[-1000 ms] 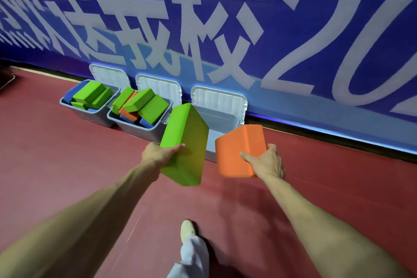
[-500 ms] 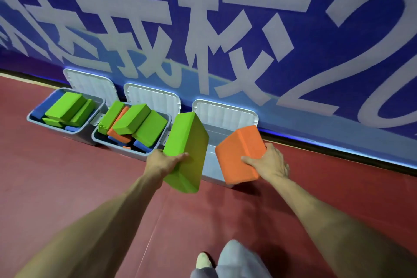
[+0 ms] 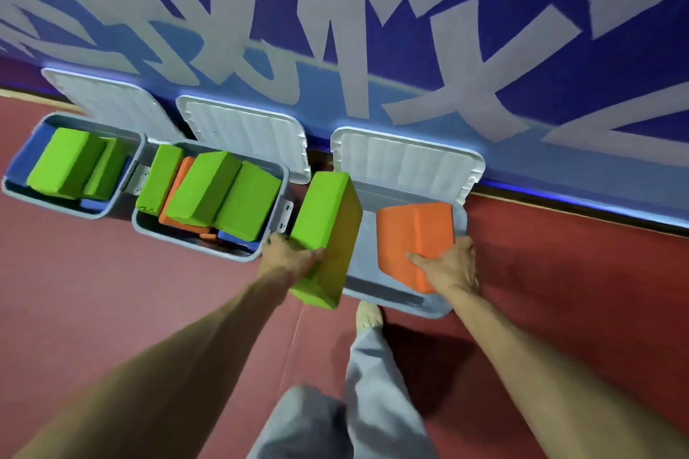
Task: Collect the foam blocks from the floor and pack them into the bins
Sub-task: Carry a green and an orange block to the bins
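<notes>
My left hand [image 3: 289, 253] grips a big green foam block [image 3: 328, 231] over the left edge of the right grey bin [image 3: 395, 298]. An orange foam block [image 3: 410, 238] is held in my right hand [image 3: 449, 266] above that bin's right half. No other block shows inside this bin, whose lid [image 3: 406, 164] leans open against the wall. The middle bin [image 3: 149, 231] holds green, orange and blue blocks piled high. In the left bin [image 3: 15, 186] lie green blocks on blue ones.
A blue banner wall with large white letters [image 3: 335, 30] stands right behind the bins. My foot [image 3: 369, 315] and grey trouser legs are on the red floor [image 3: 112, 291] close to the right bin's front edge.
I have stepped closer and leaned over the bins. Both hands carried their blocks forward and down, from in front of the right bin to over its opening.
</notes>
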